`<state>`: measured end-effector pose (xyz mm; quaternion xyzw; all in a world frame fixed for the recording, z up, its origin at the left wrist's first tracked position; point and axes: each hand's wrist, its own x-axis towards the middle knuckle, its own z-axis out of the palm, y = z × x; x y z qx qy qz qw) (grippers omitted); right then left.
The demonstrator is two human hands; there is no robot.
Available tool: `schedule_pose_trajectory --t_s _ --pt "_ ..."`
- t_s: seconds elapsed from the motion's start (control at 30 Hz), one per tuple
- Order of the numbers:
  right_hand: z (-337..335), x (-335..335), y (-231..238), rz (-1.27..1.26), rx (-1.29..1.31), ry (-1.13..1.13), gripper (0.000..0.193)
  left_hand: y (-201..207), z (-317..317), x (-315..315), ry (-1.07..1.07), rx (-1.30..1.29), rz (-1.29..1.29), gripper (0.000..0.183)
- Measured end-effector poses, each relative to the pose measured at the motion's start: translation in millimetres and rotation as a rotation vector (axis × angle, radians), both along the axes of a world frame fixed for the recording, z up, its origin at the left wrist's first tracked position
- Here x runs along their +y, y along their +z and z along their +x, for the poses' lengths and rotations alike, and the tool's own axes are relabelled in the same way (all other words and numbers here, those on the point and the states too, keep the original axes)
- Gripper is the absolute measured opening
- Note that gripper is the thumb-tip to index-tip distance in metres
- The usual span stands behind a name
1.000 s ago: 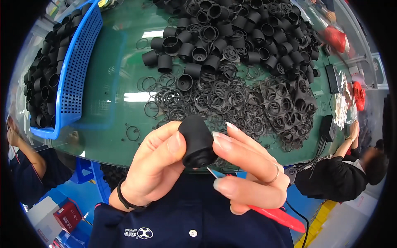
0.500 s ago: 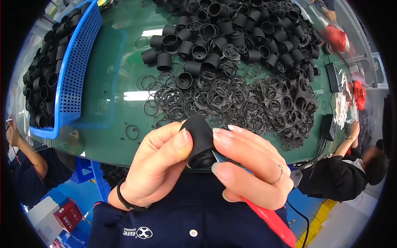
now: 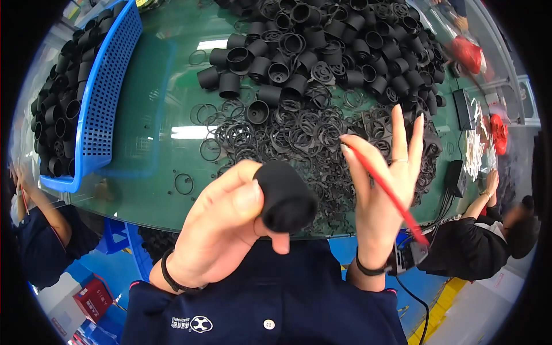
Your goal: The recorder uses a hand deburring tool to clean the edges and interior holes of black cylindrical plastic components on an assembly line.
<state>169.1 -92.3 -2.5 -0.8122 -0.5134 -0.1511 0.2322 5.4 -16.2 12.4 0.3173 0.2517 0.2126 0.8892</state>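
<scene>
My left hand (image 3: 221,230) has its fingers clamped on a black cap (image 3: 284,197), near my chest. My right hand (image 3: 382,184) pinches a red tool (image 3: 391,195), other fingers spread. Beyond, rings (image 3: 287,135) and caps (image 3: 322,46) cover the counter (image 3: 161,92); far left, a blue basket (image 3: 106,98).

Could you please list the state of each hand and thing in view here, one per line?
Left hand: closed around the black cap, held up over the table edge.
Black cap: gripped, closed end toward the camera.
Right hand: fingers spread, holding the red tool.
Red tool: held slanted.
Blue basket: filled with black caps.
Rubber rings: loose heap on the green table.
</scene>
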Motion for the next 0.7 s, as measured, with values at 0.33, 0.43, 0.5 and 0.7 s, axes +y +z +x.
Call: schedule_pose_trajectory --t_s 0.33,0.43,0.5,0.7 --pt "-19.4 -13.2 11.7 0.355 0.769 0.302 0.027 -9.9 -1.4 5.7 -0.048 -0.012 0.117 0.05" --pt "-7.5 -8.1 8.4 0.422 0.545 0.611 0.022 -4.8 1.1 3.9 -0.047 -0.028 0.056 0.053" --pt "-11.8 -12.6 15.9 0.38 0.736 0.716 0.031 -5.4 1.3 2.8 -0.051 -0.044 -0.018 0.054" --pt "-11.6 -7.8 21.5 0.314 0.586 0.898 0.03 -12.1 -0.7 1.5 -0.002 -0.267 -0.045 0.023"
